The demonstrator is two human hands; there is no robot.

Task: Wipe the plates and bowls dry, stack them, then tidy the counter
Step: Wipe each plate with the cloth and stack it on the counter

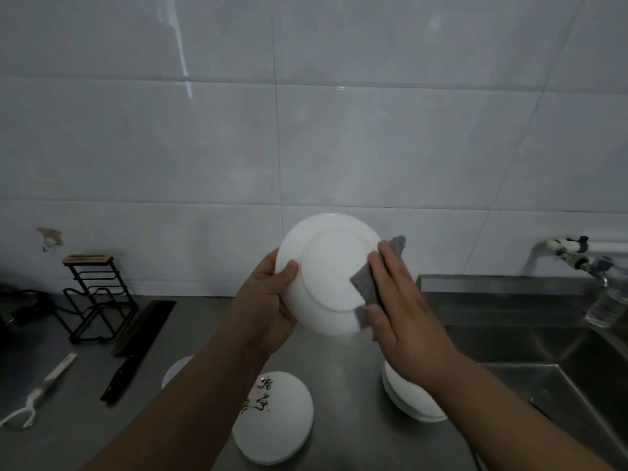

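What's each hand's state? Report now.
Left hand: grips the plate by its rim.
Right hand: open, fingers straight, pressing the grey cloth against the plate.

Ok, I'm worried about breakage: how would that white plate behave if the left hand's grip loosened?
Probably stiff and fragile: the white plate looks like glazed ceramic, held tilted above the steel counter. Likely slippery: the left hand grips only one rim, while the right hand presses the grey cloth against its underside, which might push it loose.
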